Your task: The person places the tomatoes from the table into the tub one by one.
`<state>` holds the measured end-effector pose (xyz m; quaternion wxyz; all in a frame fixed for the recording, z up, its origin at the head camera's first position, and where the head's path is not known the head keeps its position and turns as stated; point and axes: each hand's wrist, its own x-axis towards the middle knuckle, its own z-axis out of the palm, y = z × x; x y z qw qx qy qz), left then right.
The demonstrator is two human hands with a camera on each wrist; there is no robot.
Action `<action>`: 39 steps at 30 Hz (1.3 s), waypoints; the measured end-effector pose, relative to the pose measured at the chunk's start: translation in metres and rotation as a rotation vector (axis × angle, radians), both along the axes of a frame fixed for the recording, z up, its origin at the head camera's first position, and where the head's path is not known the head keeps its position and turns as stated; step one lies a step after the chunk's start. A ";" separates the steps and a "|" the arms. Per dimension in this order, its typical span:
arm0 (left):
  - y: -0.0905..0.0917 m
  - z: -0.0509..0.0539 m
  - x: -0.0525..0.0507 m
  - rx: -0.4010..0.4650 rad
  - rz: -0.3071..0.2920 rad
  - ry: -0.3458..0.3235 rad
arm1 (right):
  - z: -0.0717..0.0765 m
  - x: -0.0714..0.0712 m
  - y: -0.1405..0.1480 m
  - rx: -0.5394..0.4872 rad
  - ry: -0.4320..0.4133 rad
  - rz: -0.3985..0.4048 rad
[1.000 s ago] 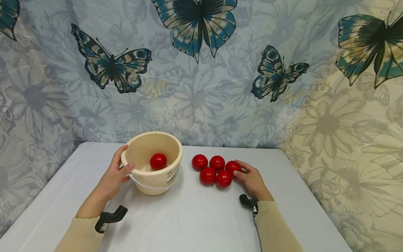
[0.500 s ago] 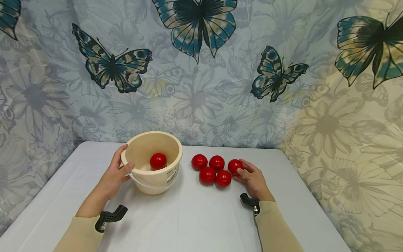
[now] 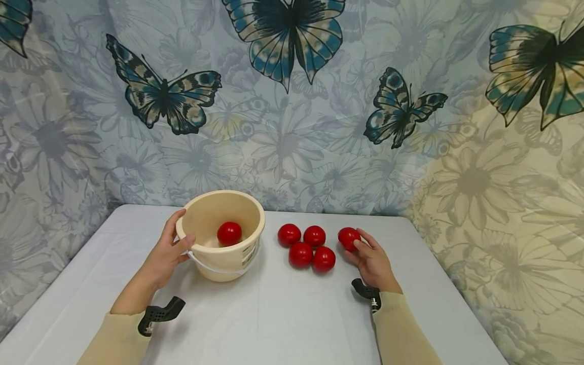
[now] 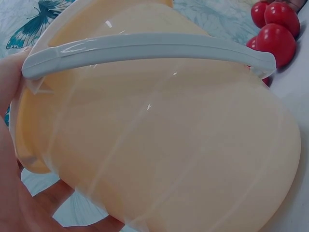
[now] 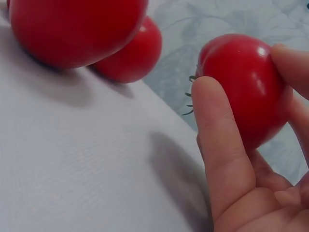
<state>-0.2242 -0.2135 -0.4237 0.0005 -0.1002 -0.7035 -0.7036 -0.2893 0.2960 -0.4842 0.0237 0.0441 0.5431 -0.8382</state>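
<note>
left sleeve [image 3: 114, 338]: plain beige | right sleeve [image 3: 405, 333]: matching | left wrist mount [image 3: 159, 314]: black, bent, small holes, pale patch | right wrist mount [image 3: 366, 290]: black, curved, silvery patch | thin dark cable [image 3: 376, 340] edges right sleeve

Bucket [image 4: 164, 135]: was cropped by the left wrist view's lower edge
Bucket print [image 3: 249, 253]: was too small to read
Held tomato [image 5: 248, 92]: was partly covered by the right hand [image 3: 375, 262]
Upper butterfly [image 3: 291, 28]: was cropped at the head view's top
</note>
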 end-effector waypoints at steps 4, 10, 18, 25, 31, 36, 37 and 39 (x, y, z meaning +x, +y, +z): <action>0.000 0.001 0.000 0.002 0.002 -0.008 | 0.001 0.000 0.003 -0.062 -0.012 -0.001; 0.001 0.001 0.000 0.003 0.000 -0.007 | 0.003 0.003 0.008 -0.170 -0.041 0.037; 0.001 0.000 0.000 -0.007 0.001 -0.001 | 0.026 0.010 0.013 -0.354 0.033 0.153; 0.002 -0.001 -0.001 0.001 -0.001 0.000 | 0.053 0.017 -0.001 -0.423 0.133 0.272; 0.002 0.000 0.000 0.003 0.000 -0.003 | 0.083 0.032 -0.023 -0.366 0.196 0.275; 0.002 0.001 0.001 -0.005 0.004 -0.009 | 0.112 0.051 -0.047 -0.234 0.292 0.257; 0.002 0.001 0.001 -0.004 0.003 -0.008 | 0.117 0.055 -0.053 -0.190 0.313 0.247; 0.002 0.001 0.001 -0.002 0.004 -0.004 | 0.126 0.064 -0.065 -0.103 0.346 0.227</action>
